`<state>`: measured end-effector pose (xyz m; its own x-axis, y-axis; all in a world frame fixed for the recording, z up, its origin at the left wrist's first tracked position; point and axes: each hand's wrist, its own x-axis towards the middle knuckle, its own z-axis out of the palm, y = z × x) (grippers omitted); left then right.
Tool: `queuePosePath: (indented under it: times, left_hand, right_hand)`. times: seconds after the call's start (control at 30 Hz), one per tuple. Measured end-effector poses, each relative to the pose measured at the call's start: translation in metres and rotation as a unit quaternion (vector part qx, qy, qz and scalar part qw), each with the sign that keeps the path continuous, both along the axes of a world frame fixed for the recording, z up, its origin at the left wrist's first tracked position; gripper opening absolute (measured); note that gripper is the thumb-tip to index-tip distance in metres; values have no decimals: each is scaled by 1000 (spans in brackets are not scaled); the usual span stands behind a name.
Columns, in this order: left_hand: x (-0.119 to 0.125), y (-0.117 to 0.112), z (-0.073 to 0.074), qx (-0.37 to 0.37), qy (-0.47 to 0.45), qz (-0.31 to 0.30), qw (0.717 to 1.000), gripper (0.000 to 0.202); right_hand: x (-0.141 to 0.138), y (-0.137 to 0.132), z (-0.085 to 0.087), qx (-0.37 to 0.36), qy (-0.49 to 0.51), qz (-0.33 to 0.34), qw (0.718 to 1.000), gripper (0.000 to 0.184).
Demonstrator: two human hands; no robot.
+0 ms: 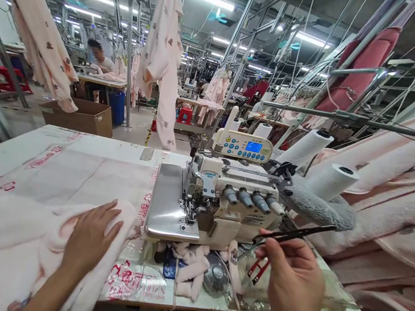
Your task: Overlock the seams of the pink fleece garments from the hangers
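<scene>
My left hand lies flat with fingers spread on a pale pink fleece garment at the near left of the sewing table. My right hand is closed in a pinch on black thread snips, held in front of the white overlock sewing machine. Pink fabric scraps lie below the machine's steel plate.
White thread cones stand right of the machine, with a control panel behind it. Piled pink fleece fills the right side. Garments hang overhead. A cardboard box sits beyond the table, and a person works far left.
</scene>
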<state>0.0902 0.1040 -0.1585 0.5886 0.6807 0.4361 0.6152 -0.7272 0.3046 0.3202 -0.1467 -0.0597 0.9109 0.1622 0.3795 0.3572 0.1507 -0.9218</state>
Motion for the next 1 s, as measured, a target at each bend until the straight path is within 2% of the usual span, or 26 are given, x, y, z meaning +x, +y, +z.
queuePosePath:
  times: [0.13, 0.23, 0.3, 0.33, 0.43, 0.53, 0.67, 0.73, 0.9, 1.0]
  left_hand:
    - [0, 0, -1, -2, -6, -3, 1000, 33]
    - [0, 1, -2, -1, -8, -3, 1000, 34]
    - [0, 2, -3, 0, -11, -4, 1000, 34]
    - [0, 2, -4, 1, -14, -4, 1000, 35]
    - [-1, 3, -4, 4, -22, -7, 1000, 35]
    - [-1, 3, -4, 9, -27, -9, 1000, 34]
    - [-1, 3, -3, 13, -26, -16, 999, 33]
    - [0, 4, -4, 13, -27, -17, 999, 33]
    - [-1, 6, -6, 8, -45, -14, 999, 32]
    - [0, -5, 12, 11, -117, 0, 993, 32]
  right_hand:
    - [-26, 21, -8, 50, 33, 127, 990, 44]
    - [-41, 39, -17, 72, -51, 150, 985, 25]
    - [-46, 50, -23, 60, -164, 126, 977, 10]
    - [-46, 55, -26, 43, -228, 103, 967, 10]
    - [-43, 66, -33, 3, -391, 32, 920, 22]
    - [-38, 71, -35, -15, -461, 11, 887, 27]
    - [-32, 74, -35, -47, -487, -8, 872, 27]
    - [-30, 77, -36, -40, -468, -8, 883, 26]
    - [-30, 81, -36, 52, -282, -3, 958, 9]
    - [-29, 79, -35, 85, -157, 0, 984, 7]
